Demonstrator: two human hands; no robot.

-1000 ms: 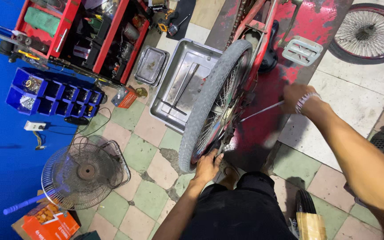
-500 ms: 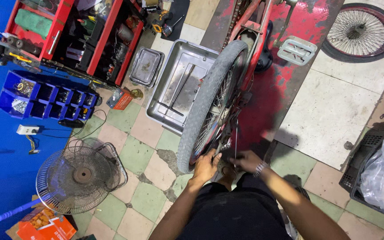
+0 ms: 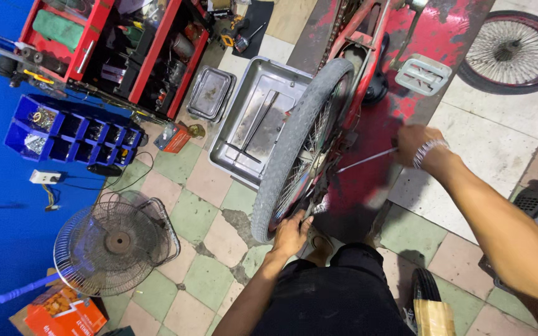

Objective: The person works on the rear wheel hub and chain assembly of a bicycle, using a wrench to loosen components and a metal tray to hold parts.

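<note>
A red bicycle (image 3: pixel 368 37) stands over the tiled floor with its grey-tyred wheel (image 3: pixel 294 143) pointing toward me. My left hand (image 3: pixel 291 233) grips the lower rim of that wheel. My right hand (image 3: pixel 420 144), with a metal bracelet on the wrist, holds a thin metal spoke (image 3: pixel 365 160) out to the right of the wheel; its inner end reaches toward the hub. A grey pedal (image 3: pixel 423 74) sticks out just above my right hand.
A metal tray (image 3: pixel 263 118) with long tools lies left of the wheel, a smaller tray (image 3: pixel 210 93) beside it. A red tool cabinet (image 3: pixel 113 43), blue parts bins (image 3: pixel 63 134), a floor fan (image 3: pixel 116 242), an orange box (image 3: pixel 63 314) and a spare wheel (image 3: pixel 512 50) surround me.
My right hand has moved from the bottom of the wheel, beside my left hand, out to the right and now holds the spoke. My left hand stays on the rim.
</note>
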